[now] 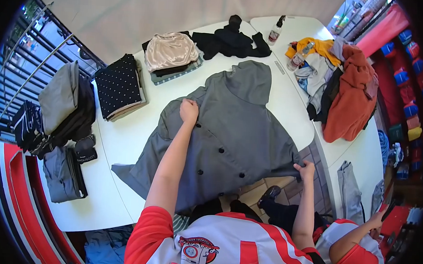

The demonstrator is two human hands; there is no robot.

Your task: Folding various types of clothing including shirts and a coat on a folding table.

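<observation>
A grey hooded coat [233, 133] with large black buttons lies spread over the white table [170, 97], its hood [253, 82] pointing away from me. Its lower part drapes over the table's near edge in front of my body. My left hand [189, 111] is closed on the cloth near the shoulder on the left side. With my right hand [305, 170] I grip the end of the sleeve on the right, out past the table edge. The fingertips of my left hand are hidden by the fist.
Folded clothes stand in stacks, including a black dotted garment [119, 84] and a beige satin one [171, 51]. Black clothing [234, 40] and a spray bottle [275, 31] lie beyond. Rumpled clothes [351, 96] pile up at right. A co-worker [356, 247] is close on my right.
</observation>
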